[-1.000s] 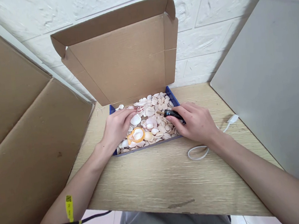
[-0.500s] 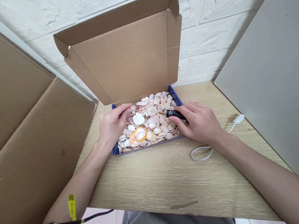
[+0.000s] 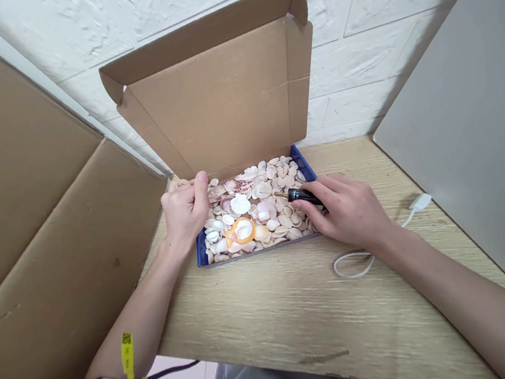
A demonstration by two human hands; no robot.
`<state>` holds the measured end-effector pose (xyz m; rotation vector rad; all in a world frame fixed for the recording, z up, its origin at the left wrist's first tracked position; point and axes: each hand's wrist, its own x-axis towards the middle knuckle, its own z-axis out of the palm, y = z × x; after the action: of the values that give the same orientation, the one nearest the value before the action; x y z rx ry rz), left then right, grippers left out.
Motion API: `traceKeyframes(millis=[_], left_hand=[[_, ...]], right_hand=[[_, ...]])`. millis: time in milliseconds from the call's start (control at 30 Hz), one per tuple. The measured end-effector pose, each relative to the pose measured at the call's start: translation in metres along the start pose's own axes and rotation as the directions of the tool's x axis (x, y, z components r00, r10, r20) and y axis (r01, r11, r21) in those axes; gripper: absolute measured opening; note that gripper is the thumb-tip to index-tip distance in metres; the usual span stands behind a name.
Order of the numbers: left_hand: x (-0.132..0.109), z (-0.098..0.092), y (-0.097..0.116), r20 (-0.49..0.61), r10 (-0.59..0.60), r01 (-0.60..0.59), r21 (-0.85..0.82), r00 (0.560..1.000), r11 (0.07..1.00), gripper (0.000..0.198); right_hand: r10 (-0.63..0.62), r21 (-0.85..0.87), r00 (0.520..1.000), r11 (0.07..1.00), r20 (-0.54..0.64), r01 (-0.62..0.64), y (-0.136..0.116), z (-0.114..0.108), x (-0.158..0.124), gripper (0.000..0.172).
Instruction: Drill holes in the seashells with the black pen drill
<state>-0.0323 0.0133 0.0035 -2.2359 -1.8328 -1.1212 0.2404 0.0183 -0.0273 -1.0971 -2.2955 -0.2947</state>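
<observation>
A shallow blue-edged cardboard box point(image 3: 202, 248) full of pale shells lies on the wooden table, its lid point(image 3: 221, 97) raised. My right hand point(image 3: 348, 207) grips a black pen-like tool point(image 3: 304, 196) whose thin metal tip points left over the shells. At the box's left side, my left hand point(image 3: 186, 208) is closed with the thumb up; whatever its fingers hold, if anything, is too small or hidden. Between the hands are a white scallop shell point(image 3: 240, 204) with small dark dots and, nearer me, an orange-rimmed shell point(image 3: 240, 231).
A white cable point(image 3: 354, 275) with a white plug point(image 3: 420, 202) lies right of the box. Large cardboard point(image 3: 51, 232) stands along the left, a grey panel point(image 3: 458, 104) on the right, and a white brick-patterned wall point(image 3: 347, 61) behind. A black cord crosses the lower left.
My left hand has drawn back left from over the shells and its fingers have curled in, thumb raised. My right hand keeps the tool over the shells. The view has shifted slightly.
</observation>
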Motion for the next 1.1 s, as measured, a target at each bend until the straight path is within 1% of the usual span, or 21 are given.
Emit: traceKeyframes(millis=[100,133,200,233,333,400,467,500,567,667,733,800,900,1100], left_hand=[[-0.002,0.002,-0.003,-0.106,-0.064,0.070,0.058,0.992,0.996,0.039],[-0.003,0.002,-0.004,-0.114,-0.073,0.079,0.054,0.991,0.995,0.032],[-0.004,0.003,-0.005,-0.092,-0.063,0.065,0.020,0.994,0.998,0.018],[-0.005,0.002,-0.005,-0.081,-0.042,0.043,0.011,0.996,0.999,0.018],[-0.004,0.002,-0.005,-0.037,0.082,-0.080,0.047,0.996,0.996,0.031],[-0.001,0.002,-0.006,-0.005,0.154,-0.152,0.106,0.988,0.983,0.031],[0.002,0.002,-0.007,0.065,0.178,-0.187,0.173,0.982,0.967,0.024],[0.003,0.001,-0.008,0.107,0.174,-0.194,0.211,0.979,0.958,0.020],[0.006,0.000,-0.012,0.206,0.129,-0.187,0.291,0.970,0.938,0.018],[0.008,-0.005,-0.017,0.294,0.063,-0.171,0.359,0.954,0.918,0.025],[0.009,-0.007,-0.018,0.352,0.056,-0.190,0.357,0.934,0.914,0.027],[0.009,-0.007,-0.019,0.406,0.067,-0.210,0.319,0.911,0.924,0.028],[0.010,-0.007,-0.019,0.437,0.074,-0.207,0.266,0.896,0.941,0.028],[0.011,-0.004,-0.025,0.459,0.059,-0.206,0.277,0.886,0.939,0.019]], right_hand=[[-0.002,0.003,1.000,1.000,0.002,0.002,0.000,0.000,0.000,0.030],[0.003,0.003,1.000,1.000,0.006,-0.003,0.000,0.000,0.000,0.030],[0.012,0.005,1.000,1.000,0.018,-0.013,0.000,0.000,0.001,0.031],[0.015,0.007,1.000,1.000,0.019,-0.015,-0.001,0.000,0.001,0.031],[0.012,0.009,1.000,1.000,0.011,-0.012,-0.001,0.000,0.001,0.032],[0.012,0.003,1.000,1.000,0.008,-0.012,-0.001,-0.001,0.002,0.033],[0.012,-0.002,1.000,1.000,0.016,-0.012,-0.001,-0.001,0.002,0.033],[0.013,-0.003,1.000,1.000,0.020,-0.013,-0.001,-0.001,0.002,0.033],[0.016,0.001,1.000,1.000,0.024,-0.016,-0.001,0.000,0.001,0.033],[0.016,0.007,1.000,1.000,0.013,-0.016,-0.001,0.000,0.001,0.033],[0.014,0.008,1.000,1.000,0.005,-0.014,-0.001,0.000,0.001,0.032],[0.011,0.010,1.000,1.000,0.006,-0.011,-0.001,0.000,0.001,0.032],[0.008,0.013,1.000,1.000,0.012,-0.008,-0.001,-0.001,0.002,0.031],[0.011,0.013,0.999,1.000,0.034,-0.011,-0.001,-0.001,0.002,0.032]])
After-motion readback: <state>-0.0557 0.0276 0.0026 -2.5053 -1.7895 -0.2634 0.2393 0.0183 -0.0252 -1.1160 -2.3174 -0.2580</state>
